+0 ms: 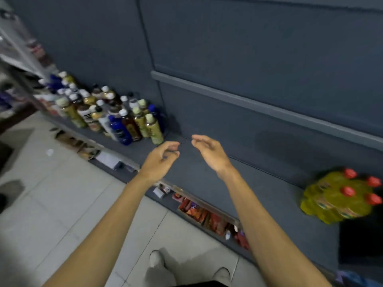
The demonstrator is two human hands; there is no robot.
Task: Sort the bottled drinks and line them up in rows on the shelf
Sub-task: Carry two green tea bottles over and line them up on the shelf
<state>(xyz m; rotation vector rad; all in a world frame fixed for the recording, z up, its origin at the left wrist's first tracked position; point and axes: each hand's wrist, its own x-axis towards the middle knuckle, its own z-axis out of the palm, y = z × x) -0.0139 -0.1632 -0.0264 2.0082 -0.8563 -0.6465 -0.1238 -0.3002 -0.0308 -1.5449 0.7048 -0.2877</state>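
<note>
Grey shelf [207, 179], both hands over its bare middle
Left hand [160, 160] loosely curled, right hand [209, 152] relaxed, both holding nothing; mixed bottles [116, 114] stand left of them

Dark grey shelf [207, 179] carries a cluster of mixed bottles [116, 114] standing upright at its left; well right of them, a blurred pack of yellow red-capped bottles [339, 197], possibly shrink-wrapped.

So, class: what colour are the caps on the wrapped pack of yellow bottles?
Red caps, head view.
</note>
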